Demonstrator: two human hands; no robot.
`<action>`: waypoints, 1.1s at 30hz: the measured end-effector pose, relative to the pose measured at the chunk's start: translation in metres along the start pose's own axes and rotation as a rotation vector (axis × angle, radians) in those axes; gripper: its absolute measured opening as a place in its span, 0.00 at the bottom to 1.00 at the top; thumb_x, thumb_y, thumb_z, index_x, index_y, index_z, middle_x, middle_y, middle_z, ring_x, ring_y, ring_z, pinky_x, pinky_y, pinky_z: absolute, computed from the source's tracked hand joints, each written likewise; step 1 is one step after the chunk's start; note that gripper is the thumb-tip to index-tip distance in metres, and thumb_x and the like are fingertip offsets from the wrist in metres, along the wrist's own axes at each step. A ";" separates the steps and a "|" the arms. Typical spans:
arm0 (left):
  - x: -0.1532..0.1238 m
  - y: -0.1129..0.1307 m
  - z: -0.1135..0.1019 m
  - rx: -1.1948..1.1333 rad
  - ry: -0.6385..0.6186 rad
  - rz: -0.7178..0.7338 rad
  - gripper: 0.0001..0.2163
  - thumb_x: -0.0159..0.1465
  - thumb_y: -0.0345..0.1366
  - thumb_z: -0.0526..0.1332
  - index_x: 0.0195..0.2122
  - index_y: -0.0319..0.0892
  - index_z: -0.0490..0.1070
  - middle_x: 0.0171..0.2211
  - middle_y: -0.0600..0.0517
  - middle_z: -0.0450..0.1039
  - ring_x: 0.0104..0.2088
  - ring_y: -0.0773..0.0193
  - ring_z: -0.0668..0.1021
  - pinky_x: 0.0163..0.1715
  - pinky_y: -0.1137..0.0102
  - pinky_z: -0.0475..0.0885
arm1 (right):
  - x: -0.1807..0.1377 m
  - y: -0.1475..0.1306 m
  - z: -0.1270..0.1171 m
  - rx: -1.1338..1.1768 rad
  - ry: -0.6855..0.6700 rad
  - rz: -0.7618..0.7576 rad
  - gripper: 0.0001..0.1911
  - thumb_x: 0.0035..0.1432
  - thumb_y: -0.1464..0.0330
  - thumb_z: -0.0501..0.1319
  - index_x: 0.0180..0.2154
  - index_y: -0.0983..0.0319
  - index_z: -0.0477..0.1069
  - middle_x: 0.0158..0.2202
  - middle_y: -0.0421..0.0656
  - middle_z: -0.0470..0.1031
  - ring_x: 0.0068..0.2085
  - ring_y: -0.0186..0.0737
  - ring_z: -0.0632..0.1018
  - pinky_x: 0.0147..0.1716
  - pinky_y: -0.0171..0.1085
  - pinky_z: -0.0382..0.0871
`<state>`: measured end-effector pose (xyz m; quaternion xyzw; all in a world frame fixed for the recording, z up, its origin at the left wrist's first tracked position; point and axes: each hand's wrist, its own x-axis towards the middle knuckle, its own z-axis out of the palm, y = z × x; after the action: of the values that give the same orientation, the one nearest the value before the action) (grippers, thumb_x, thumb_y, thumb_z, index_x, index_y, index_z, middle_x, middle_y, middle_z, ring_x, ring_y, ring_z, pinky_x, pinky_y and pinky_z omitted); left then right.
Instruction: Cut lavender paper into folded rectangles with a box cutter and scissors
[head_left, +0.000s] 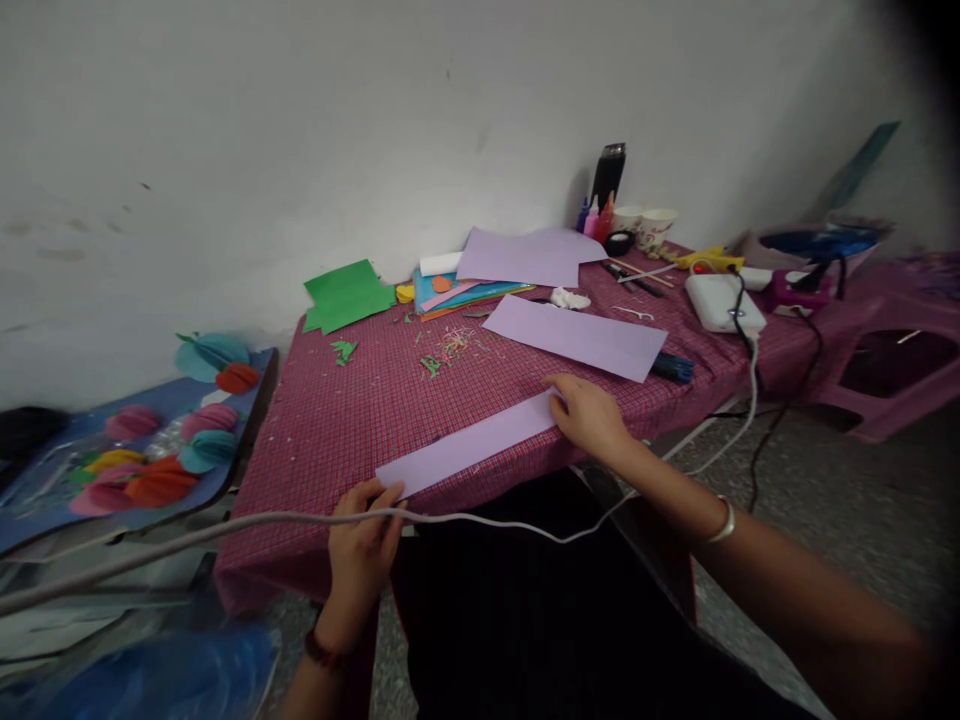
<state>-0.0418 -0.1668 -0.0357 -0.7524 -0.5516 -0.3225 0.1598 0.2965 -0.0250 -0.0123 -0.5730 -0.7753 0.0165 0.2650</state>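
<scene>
A long lilac paper strip (469, 445) lies along the near edge of a table with a red checked cloth (352, 400). My left hand (364, 540) pinches the strip's near left end, fingers closed on it. My right hand (589, 412) presses down on the strip's far right end, fingers curled over the paper. A white cable (480, 520) runs across in front of my left hand.
Another lilac sheet (574, 335) and a larger one (525, 257) lie further back, with green paper (345, 293), coloured sheets, paper scraps, paint bottles (596, 218), cups (645, 225), a glue gun (709, 262) and a white box (721, 300). A board with paper balls (142, 450) leans at left. A pink stool (892, 360) stands right.
</scene>
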 end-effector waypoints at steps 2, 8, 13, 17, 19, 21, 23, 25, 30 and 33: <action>0.001 0.000 0.000 -0.002 0.001 0.002 0.11 0.61 0.31 0.62 0.45 0.45 0.74 0.42 0.46 0.70 0.44 0.56 0.74 0.45 0.60 0.70 | 0.000 0.000 0.000 0.004 0.003 -0.002 0.17 0.60 0.72 0.53 0.49 0.63 0.71 0.46 0.48 0.77 0.44 0.47 0.78 0.44 0.42 0.70; 0.001 0.002 0.000 -0.008 0.011 -0.003 0.11 0.61 0.30 0.62 0.45 0.45 0.73 0.42 0.46 0.70 0.44 0.56 0.73 0.45 0.60 0.70 | 0.000 0.000 0.000 0.012 0.012 -0.004 0.18 0.59 0.71 0.52 0.49 0.63 0.71 0.46 0.49 0.77 0.43 0.48 0.78 0.43 0.43 0.70; 0.002 0.002 -0.001 0.010 -0.001 0.013 0.11 0.61 0.30 0.62 0.46 0.44 0.73 0.41 0.46 0.70 0.43 0.56 0.73 0.44 0.60 0.70 | 0.000 -0.001 -0.001 0.004 0.004 0.001 0.17 0.60 0.71 0.52 0.49 0.63 0.71 0.46 0.48 0.77 0.44 0.48 0.78 0.44 0.42 0.70; 0.003 0.002 -0.001 0.017 0.015 0.022 0.11 0.61 0.30 0.62 0.45 0.44 0.73 0.42 0.45 0.69 0.43 0.56 0.73 0.45 0.60 0.71 | 0.000 -0.002 -0.003 -0.009 -0.002 0.005 0.17 0.60 0.71 0.52 0.49 0.63 0.71 0.46 0.48 0.77 0.44 0.48 0.78 0.44 0.42 0.69; 0.003 0.002 0.000 0.015 0.016 0.019 0.12 0.61 0.30 0.62 0.46 0.44 0.73 0.42 0.46 0.69 0.43 0.57 0.73 0.44 0.60 0.71 | 0.000 -0.003 -0.003 -0.012 -0.006 0.005 0.17 0.60 0.71 0.53 0.49 0.62 0.71 0.46 0.48 0.77 0.44 0.47 0.78 0.44 0.41 0.69; 0.003 0.002 0.000 0.016 0.015 0.017 0.12 0.61 0.30 0.62 0.46 0.45 0.73 0.42 0.46 0.69 0.43 0.57 0.74 0.44 0.61 0.71 | 0.000 -0.003 -0.003 -0.015 -0.006 0.004 0.17 0.60 0.71 0.53 0.49 0.62 0.71 0.46 0.48 0.77 0.44 0.47 0.78 0.44 0.41 0.69; 0.002 0.002 0.000 0.013 0.016 0.015 0.12 0.61 0.30 0.62 0.46 0.46 0.73 0.42 0.47 0.69 0.43 0.57 0.74 0.44 0.61 0.71 | 0.000 -0.003 -0.003 -0.018 -0.005 0.003 0.17 0.60 0.71 0.53 0.49 0.62 0.71 0.46 0.48 0.77 0.44 0.46 0.78 0.44 0.40 0.69; 0.002 0.002 0.000 0.007 0.022 0.015 0.12 0.61 0.30 0.62 0.45 0.45 0.73 0.42 0.46 0.69 0.43 0.57 0.74 0.45 0.61 0.71 | 0.000 -0.003 -0.002 -0.022 -0.005 0.000 0.16 0.60 0.70 0.53 0.49 0.62 0.71 0.46 0.48 0.77 0.44 0.47 0.78 0.44 0.40 0.69; 0.002 0.002 0.001 0.012 0.028 0.038 0.12 0.60 0.28 0.63 0.46 0.44 0.72 0.42 0.45 0.69 0.43 0.56 0.73 0.45 0.60 0.70 | -0.001 -0.003 -0.002 -0.010 -0.006 -0.010 0.16 0.61 0.70 0.53 0.49 0.63 0.71 0.46 0.48 0.77 0.44 0.47 0.78 0.44 0.41 0.69; 0.002 0.002 0.000 0.019 0.034 0.049 0.13 0.60 0.28 0.63 0.46 0.43 0.72 0.42 0.45 0.69 0.44 0.55 0.73 0.45 0.60 0.69 | -0.001 -0.004 -0.004 0.020 -0.011 -0.007 0.16 0.62 0.68 0.52 0.49 0.63 0.71 0.45 0.48 0.77 0.44 0.47 0.78 0.44 0.41 0.68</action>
<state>-0.0392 -0.1656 -0.0340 -0.7587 -0.5332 -0.3259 0.1839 0.2952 -0.0281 -0.0084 -0.5676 -0.7786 0.0264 0.2665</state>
